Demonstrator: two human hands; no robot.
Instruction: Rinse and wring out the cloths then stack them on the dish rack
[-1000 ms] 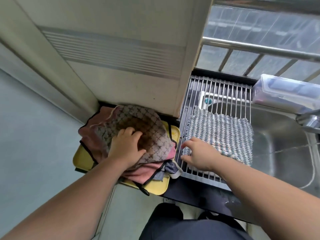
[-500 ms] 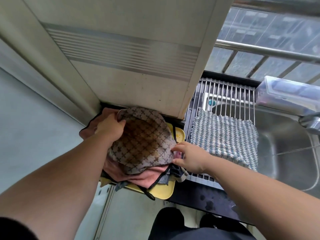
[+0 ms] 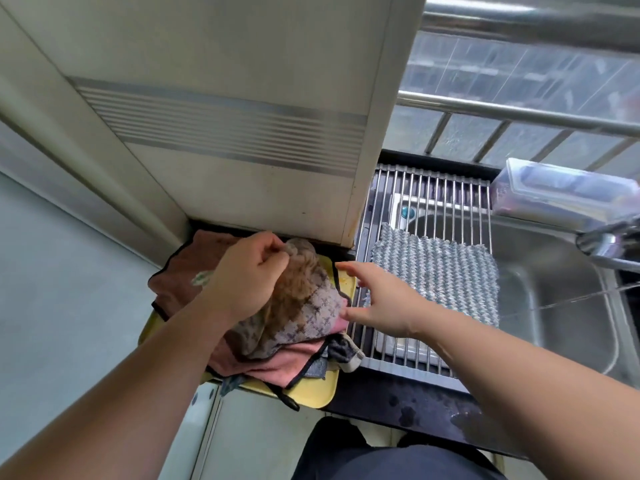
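Observation:
A stained grey patterned cloth (image 3: 304, 303) lies on top of a pile of cloths on a yellow tray (image 3: 315, 393). Under it are a pink cloth with black edging (image 3: 277, 362) and bits of grey ones. My left hand (image 3: 249, 275) pinches the far edge of the patterned cloth and bunches it up. My right hand (image 3: 377, 299) hovers beside the pile with fingers spread, its thumb near the cloth's right edge. A grey woven cloth (image 3: 436, 275) lies flat on the metal dish rack (image 3: 429, 195) across the sink.
A steel sink (image 3: 568, 306) lies to the right, with a tap (image 3: 606, 244) over it and a clear plastic box (image 3: 561, 195) at its back. A cabinet door (image 3: 242, 133) hangs just above the tray. The dark counter edge (image 3: 415, 407) is wet.
My left hand moved from the cloth's left edge to its far edge and gathered it up. My right hand let go of the near right corner and opened.

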